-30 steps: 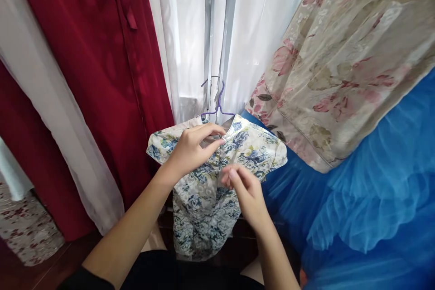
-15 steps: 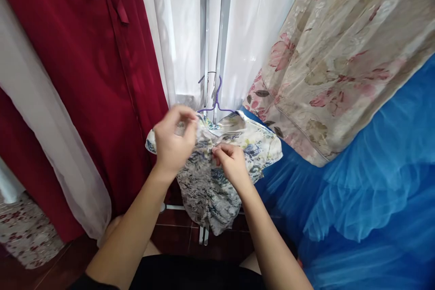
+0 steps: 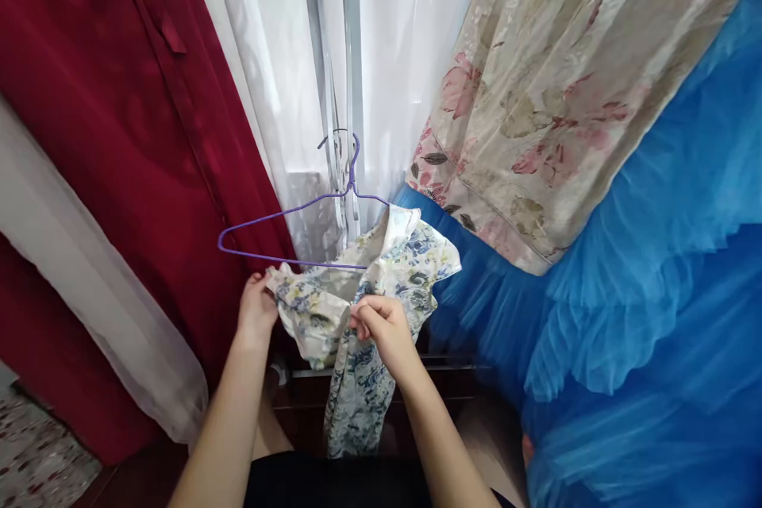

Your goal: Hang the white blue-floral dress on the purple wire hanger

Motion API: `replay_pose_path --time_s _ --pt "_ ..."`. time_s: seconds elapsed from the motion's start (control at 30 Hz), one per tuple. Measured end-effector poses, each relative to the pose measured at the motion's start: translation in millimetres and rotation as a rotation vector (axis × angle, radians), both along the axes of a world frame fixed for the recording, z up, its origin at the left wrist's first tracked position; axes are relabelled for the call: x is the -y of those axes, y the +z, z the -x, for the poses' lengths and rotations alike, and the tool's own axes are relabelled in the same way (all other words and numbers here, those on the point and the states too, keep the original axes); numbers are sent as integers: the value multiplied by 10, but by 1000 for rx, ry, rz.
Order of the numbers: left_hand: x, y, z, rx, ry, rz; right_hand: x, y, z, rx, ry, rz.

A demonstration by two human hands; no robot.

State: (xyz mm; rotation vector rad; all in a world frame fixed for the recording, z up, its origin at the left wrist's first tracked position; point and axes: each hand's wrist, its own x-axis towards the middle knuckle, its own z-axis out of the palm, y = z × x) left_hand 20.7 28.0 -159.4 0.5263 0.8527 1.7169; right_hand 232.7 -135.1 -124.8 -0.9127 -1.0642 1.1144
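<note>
A white floral blouse (image 3: pixel 410 270) with blue, green and yellow print hangs by one shoulder from a purple wire hanger (image 3: pixel 279 210). The hanger's left arm is bare, and its right end runs inside the garment. My left hand (image 3: pixel 258 303) pinches the loose shoulder edge of the blouse, below the hanger's bare arm. My right hand (image 3: pixel 381 325) grips the front of the blouse near its middle, thumb and fingers pressed together. The lower part of the blouse dangles down behind my right hand.
Behind the hanger stand grey metal poles (image 3: pixel 352 55) before a white curtain (image 3: pixel 393 40). Dark red cloth (image 3: pixel 119 143) hangs at left, with sheer white fabric (image 3: pixel 89 254). On the right hang a beige floral cloth (image 3: pixel 536 95) and a blue tulle skirt (image 3: pixel 595 333).
The blouse's left shoulder has come off the hanger, baring its purple arm. My left hand has moved down and left with that shoulder edge. My right hand stays on the front; the view has shifted.
</note>
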Motion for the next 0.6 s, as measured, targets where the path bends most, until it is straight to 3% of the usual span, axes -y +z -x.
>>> replay_pose_path --time_s 0.07,0.17,0.23,0.3,0.37,0.47,0.53,0.6 --pt "225 -262 -190 20 -74 26 89 -235 -53 -212 -152 54" --pt "613 -458 -501 59 -159 5 277 -651 -181 -550 -608 106" --pt "864 -415 -708 91 -267 -65 402 -859 -248 -594 -909 89" --pt "1086 -251 -896 71 -424 -174 503 -946 -267 -448 -1031 40" --pt "1268 -33 -1051 -59 -567 -327 574 -917 -234 -211 -907 -11" --pt "1449 218 -1221 -396 -687 -570 655 -778 -145 -16 -510 24" --pt "1509 260 -1296 -545 -746 -628 722 -699 -120 -46 -311 117" --pt "1537 203 -1325 -559 -827 -577 811 -645 -155 -116 -161 198"
